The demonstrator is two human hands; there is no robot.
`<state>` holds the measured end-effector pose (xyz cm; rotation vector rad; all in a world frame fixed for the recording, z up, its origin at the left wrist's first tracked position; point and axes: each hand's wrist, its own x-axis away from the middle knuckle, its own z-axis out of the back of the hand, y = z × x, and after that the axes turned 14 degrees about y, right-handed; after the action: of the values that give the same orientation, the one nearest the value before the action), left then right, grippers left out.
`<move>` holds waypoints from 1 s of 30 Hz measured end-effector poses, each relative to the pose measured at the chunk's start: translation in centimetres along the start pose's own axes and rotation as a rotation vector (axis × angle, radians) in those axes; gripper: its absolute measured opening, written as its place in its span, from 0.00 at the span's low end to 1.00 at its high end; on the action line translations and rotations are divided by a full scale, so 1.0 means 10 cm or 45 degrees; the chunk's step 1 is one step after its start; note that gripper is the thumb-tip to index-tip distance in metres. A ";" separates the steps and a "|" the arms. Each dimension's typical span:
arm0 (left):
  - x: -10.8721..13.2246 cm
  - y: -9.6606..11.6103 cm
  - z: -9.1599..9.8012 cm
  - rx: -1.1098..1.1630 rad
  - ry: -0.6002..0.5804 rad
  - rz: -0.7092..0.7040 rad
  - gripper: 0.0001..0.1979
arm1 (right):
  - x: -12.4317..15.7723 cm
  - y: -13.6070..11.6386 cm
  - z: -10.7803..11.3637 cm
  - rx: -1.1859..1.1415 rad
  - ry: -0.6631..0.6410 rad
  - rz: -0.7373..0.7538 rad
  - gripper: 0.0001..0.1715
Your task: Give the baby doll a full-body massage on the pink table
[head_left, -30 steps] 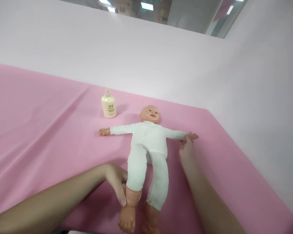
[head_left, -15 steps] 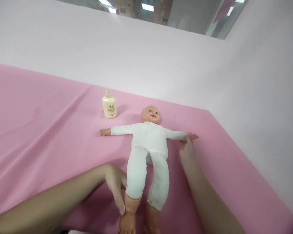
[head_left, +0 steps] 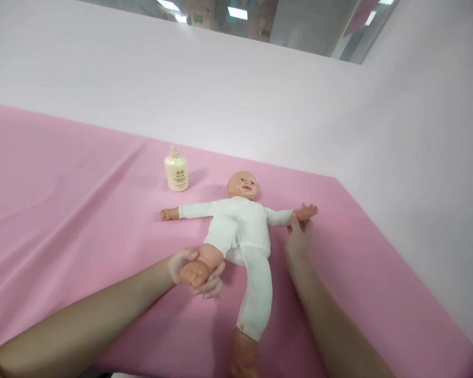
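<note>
A baby doll (head_left: 251,226) with a bald head and a white cloth body lies on its back on the pink sheet (head_left: 102,231). My left hand (head_left: 209,286) is wrapped round the doll's lower leg on the left side, with that leg lifted and bent up towards the belly. Out on the right, my right hand (head_left: 298,239) grips the doll's forearm near the wrist, fingers closed on it. The other leg lies stretched towards me, its foot cut off by the lower edge of the picture.
A pale yellow lotion bottle (head_left: 177,170) stands upright on the sheet, left of the doll's head. Behind runs a white wall (head_left: 205,94) with a window (head_left: 236,21) above. The sheet's edge slants down at the right.
My left hand has raised the doll's leg off the sheet and bent it up towards the belly. My right hand has shifted slightly left, and the doll's hand there has turned upward.
</note>
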<state>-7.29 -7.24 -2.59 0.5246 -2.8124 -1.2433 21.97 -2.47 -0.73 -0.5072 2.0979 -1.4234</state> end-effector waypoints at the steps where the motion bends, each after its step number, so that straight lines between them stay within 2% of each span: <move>1: 0.00 0.02 -0.01 0.029 0.079 -0.021 0.24 | 0.03 -0.02 -0.01 0.015 -0.042 0.083 0.37; 4: -0.01 0.08 -0.04 0.079 0.301 -0.035 0.22 | 0.10 -0.03 -0.03 0.065 -0.185 0.252 0.36; 7: -0.01 0.09 -0.05 0.121 0.449 -0.039 0.21 | 0.17 0.01 -0.02 0.164 -0.308 0.395 0.33; 11: -0.01 0.07 -0.02 0.166 0.556 -0.064 0.21 | 0.26 0.03 0.00 0.348 -0.476 0.800 0.25; 16: -0.04 0.08 -0.02 0.162 0.630 -0.036 0.21 | 0.34 -0.04 0.00 0.440 -0.676 1.203 0.23; 22: -0.07 0.07 -0.04 0.133 0.720 -0.005 0.22 | 0.37 -0.07 -0.01 0.540 -0.795 1.398 0.23; 30: -0.08 0.07 -0.06 0.067 0.731 0.000 0.23 | 0.37 -0.10 -0.03 0.515 -0.798 1.523 0.26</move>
<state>-6.67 -6.94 -1.57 0.7428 -2.3589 -0.8425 18.85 -4.78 -0.53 0.4002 1.1331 -0.7465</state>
